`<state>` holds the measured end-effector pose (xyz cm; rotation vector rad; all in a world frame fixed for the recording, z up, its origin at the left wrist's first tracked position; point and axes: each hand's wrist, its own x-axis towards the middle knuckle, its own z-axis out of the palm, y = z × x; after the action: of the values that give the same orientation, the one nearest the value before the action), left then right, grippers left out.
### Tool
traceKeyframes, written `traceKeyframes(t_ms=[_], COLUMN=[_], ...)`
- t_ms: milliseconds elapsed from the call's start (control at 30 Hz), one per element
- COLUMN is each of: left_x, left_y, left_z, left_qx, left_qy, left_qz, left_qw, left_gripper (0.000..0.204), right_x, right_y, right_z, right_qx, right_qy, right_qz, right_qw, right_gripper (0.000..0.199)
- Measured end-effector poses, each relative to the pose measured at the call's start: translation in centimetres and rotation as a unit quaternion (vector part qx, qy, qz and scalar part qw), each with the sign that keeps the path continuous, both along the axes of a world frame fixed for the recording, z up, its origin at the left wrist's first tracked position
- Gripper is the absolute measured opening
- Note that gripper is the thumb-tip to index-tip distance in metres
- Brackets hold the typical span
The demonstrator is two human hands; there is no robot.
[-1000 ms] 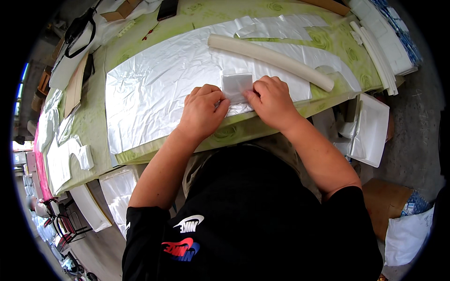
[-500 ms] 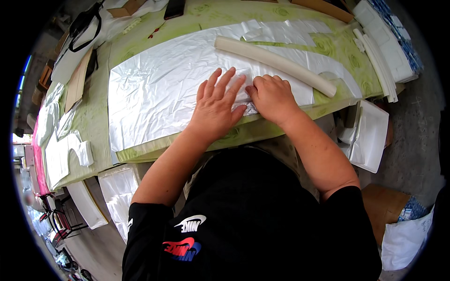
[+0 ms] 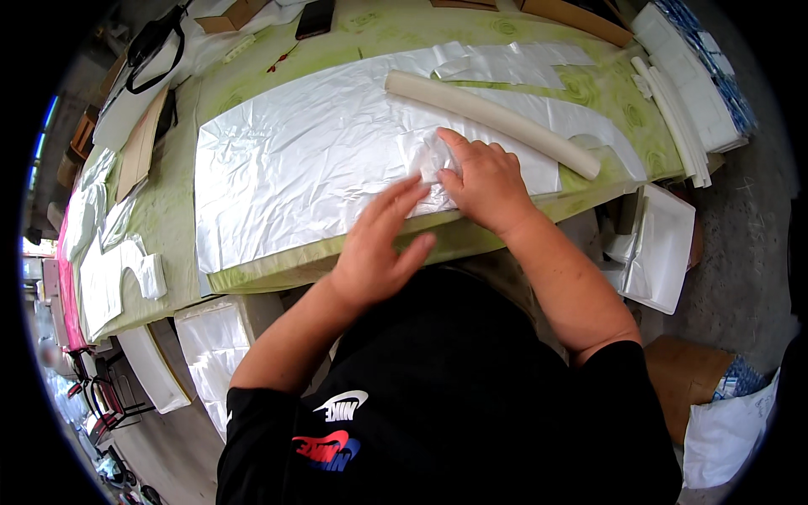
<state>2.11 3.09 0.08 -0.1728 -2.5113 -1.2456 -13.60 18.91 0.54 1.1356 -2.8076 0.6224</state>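
Observation:
A large wrinkled sheet of white plastic film lies across the table in front of me. My right hand is closed on a gathered, lifted fold of thin white plastic near the sheet's front edge. Below and left of that fold is my left hand, slightly blurred, its fingers stretched and the thumb apart. Its fingertips reach the lower side of the fold; whether they touch it I cannot tell. Beyond my right hand, a long pale tube rests slantwise on the film.
A green patterned cloth covers the table. A black phone and open cardboard boxes lie at the far side. Thin white rolls line the right edge. Folded white bags are at the left; a white bin stands below right.
My left hand has come off the film and moved down toward me. The right hand has lifted and bunched a fold of plastic, which lay flatter before.

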Motion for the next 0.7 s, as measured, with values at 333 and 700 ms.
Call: traceKeyframes(t_ms=[333,700], left_x=[4.7,3.8], left_y=[0.0,2.0], left_z=[-4.1,-1.4], left_qx=[0.601,0.758], left_qy=[-0.338,-0.309], left_qz=[0.024,0.082], left_qw=[0.723,0.569], left_gripper=[0.056,0.039], right_x=[0.8,10.6], right_y=[-0.5,4.4], right_z=[2.4,-0.3], right_qx=[0.089,-0.190], right_qy=[-0.099,-0.370], right_qz=[0.084,0.049], right_qw=[0.988,0.908], right_gripper=[0.051,0.055])
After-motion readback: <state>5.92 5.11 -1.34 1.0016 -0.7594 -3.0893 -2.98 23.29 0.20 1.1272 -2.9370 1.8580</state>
